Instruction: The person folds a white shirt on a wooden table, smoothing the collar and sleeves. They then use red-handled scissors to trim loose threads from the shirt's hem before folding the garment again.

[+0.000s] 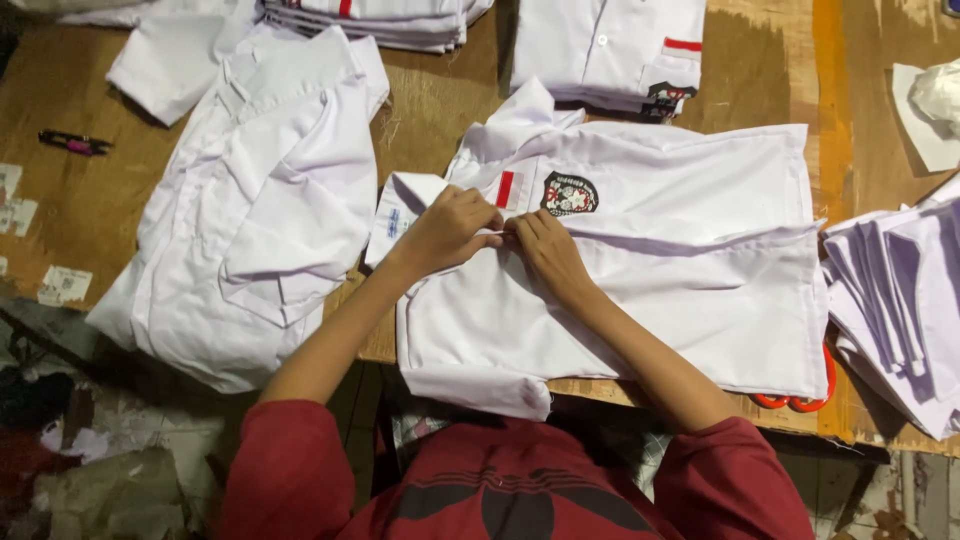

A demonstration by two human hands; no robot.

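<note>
— Shirt (640, 260), white and short-sleeved, lies flat on a wooden table (440, 100), directly in front of the person, collar towards the left. A red-and-white patch and a dark round badge sit on its chest.

— What are the hands doing?

— Both meet at the front opening, just below the patch. The left hand (445, 232) and the right hand (545, 250) each have a closed grip, fingertips pinching the fabric edge. Holding it from both sides seems to keep the two front edges lined up.

— What else is around?

— Another white shirt (260, 210) is spread out to the left. Folded shirts (610, 50) are stacked at the far edge. A pile of white cloth pieces (900, 300) sits on the right, with orange-handled scissors (800, 400) partly hidden beneath the shirt's hem.
</note>
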